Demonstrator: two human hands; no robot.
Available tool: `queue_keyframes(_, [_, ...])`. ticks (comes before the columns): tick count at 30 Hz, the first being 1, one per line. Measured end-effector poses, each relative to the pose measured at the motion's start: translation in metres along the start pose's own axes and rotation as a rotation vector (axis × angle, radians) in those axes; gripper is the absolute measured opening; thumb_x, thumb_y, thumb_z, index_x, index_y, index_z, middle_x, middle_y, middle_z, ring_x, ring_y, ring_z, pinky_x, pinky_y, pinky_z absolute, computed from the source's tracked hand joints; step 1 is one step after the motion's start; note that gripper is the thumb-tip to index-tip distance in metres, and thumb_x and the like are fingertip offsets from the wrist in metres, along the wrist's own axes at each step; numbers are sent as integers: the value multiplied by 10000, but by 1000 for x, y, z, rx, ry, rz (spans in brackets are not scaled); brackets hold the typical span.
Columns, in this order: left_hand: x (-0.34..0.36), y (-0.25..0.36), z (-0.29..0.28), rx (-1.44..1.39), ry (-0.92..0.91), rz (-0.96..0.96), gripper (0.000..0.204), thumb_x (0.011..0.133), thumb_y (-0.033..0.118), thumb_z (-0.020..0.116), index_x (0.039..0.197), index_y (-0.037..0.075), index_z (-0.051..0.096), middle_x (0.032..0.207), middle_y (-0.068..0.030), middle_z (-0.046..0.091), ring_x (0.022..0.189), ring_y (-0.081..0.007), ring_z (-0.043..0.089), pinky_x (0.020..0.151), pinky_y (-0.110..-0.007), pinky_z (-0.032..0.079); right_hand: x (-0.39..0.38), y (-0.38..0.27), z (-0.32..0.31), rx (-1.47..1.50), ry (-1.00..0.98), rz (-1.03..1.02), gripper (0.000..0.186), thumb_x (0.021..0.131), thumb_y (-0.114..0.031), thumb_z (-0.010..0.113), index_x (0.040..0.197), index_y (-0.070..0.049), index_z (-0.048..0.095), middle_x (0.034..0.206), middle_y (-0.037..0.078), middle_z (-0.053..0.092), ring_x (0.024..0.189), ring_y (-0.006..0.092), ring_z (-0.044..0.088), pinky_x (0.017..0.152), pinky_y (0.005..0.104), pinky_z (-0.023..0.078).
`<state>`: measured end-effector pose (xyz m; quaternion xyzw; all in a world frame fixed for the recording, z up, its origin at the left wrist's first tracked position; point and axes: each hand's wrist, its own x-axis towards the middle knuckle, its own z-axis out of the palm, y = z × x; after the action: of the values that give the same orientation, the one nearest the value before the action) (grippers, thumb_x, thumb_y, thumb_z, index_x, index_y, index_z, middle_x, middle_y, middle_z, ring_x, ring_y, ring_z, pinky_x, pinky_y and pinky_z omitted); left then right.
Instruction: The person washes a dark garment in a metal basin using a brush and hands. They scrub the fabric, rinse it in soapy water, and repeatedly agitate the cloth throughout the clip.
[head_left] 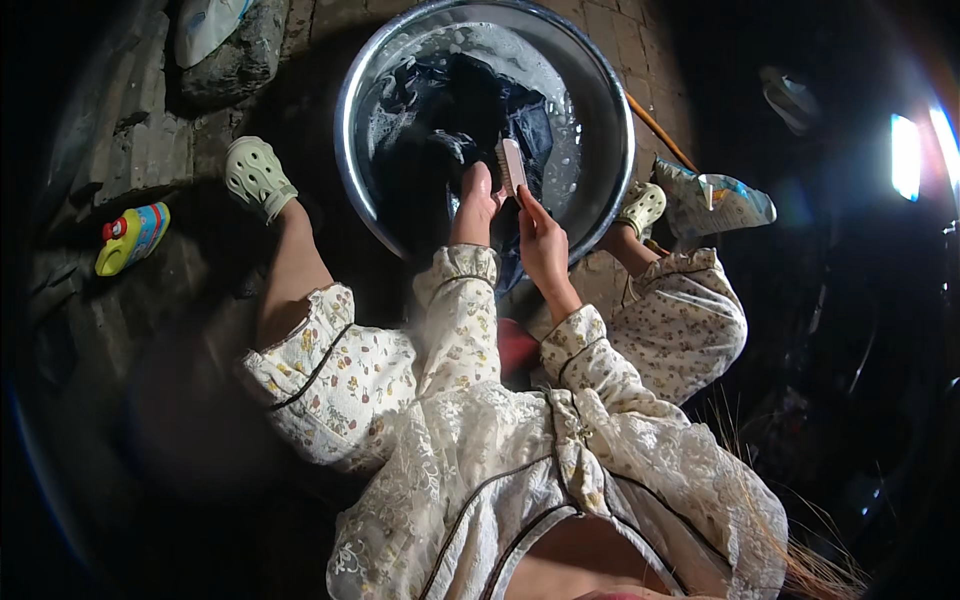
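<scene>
Soaked, crumpled dark-blue cloth [527,118] lay amid white suds [512,48] in a shiny metal basin [604,130] at twelve o'clock as the right hand [543,243] clasped a pale bristled brush [513,165] beside the left hand [475,203], whose grip was unclear.

This is looking like a household washing spot, perhaps a yard; the dark is hiding whether it is roofed. Worn brick paving [645,45] is showing around a wide metal basin [346,140], which is holding sudsy water [540,75] and dark cloth [530,118]. Toward the paving's left edge a yellow bottle [135,240] is sitting. The person is wearing loose floral clothes [335,390] and pale clogs [257,175].
</scene>
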<state>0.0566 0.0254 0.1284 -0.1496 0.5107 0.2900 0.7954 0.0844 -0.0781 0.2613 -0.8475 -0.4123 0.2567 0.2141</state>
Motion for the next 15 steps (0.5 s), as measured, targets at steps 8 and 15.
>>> queue_keyframes(8, [-2,5,0,113,-449,6,446,946,450,407,1004,66,625,794,-72,644,682,-180,576,596,-262,489,-14,-2,13,-15,24,27,353,900,-97,508,1247,-155,543,1011,218,607,939,353,603,738,340,486])
queue_keyframes(15, [-4,-20,5,-56,-588,-3,354,932,104,263,1119,-69,510,1082,-186,601,946,-289,618,821,-338,538,-15,14,19,29,107,32,347,893,-74,506,1236,-98,547,1027,209,624,950,322,624,762,332,485])
